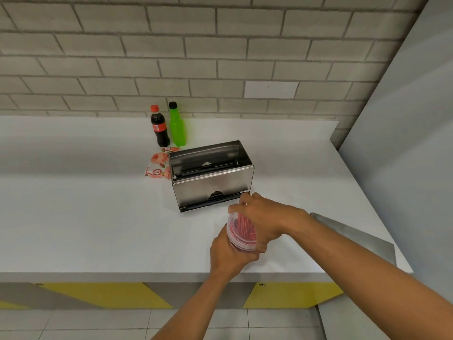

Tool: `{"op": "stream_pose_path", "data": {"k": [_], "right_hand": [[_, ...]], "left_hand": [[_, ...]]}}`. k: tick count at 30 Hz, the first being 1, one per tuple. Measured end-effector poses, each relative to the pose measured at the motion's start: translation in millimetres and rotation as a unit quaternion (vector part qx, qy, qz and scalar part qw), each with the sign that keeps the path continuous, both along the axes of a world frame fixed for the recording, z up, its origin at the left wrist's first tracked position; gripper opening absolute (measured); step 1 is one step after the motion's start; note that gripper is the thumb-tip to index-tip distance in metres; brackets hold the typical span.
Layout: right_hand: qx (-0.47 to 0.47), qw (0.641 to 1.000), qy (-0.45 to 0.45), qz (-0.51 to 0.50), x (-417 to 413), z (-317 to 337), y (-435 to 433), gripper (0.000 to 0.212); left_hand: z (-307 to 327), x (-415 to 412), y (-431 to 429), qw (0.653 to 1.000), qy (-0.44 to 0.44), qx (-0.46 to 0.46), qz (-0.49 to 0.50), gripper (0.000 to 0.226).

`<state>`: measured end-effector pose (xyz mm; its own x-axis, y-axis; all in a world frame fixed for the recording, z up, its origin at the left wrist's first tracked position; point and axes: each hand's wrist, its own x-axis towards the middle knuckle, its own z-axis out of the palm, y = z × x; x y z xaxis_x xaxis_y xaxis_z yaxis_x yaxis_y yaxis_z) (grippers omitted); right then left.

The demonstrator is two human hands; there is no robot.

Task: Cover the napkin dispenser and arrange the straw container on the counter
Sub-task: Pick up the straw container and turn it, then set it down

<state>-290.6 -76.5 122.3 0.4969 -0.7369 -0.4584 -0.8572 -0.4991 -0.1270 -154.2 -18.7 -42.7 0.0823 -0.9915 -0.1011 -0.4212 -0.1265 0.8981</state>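
A clear round straw container (241, 231) full of red straws is held just above the white counter (98, 217), near its front edge. My left hand (229, 256) grips it from below and the left. My right hand (264, 219) wraps its right side and top. Behind it stands the steel napkin dispenser (213, 176), open at the top with its inside showing. A flat steel plate (355, 235), maybe the dispenser's cover, lies at the counter's right under my right forearm.
A cola bottle (159, 127) and a green bottle (177, 126) stand against the brick wall. Red-and-white printed packets (159, 165) lie left of the dispenser. A grey panel (404, 119) closes off the right side. The counter front has yellow stripes.
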Motion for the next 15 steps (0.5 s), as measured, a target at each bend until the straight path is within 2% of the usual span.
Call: {"op": "stream_pose_path", "data": {"k": [15], "right_hand": [[0.051,0.998,-0.005,0.022,-1.4,6.8,-7.8,0.122]], "left_hand": [[-0.7,0.5,-1.8,1.0,-0.002,-0.028,-0.005,0.073]]}}
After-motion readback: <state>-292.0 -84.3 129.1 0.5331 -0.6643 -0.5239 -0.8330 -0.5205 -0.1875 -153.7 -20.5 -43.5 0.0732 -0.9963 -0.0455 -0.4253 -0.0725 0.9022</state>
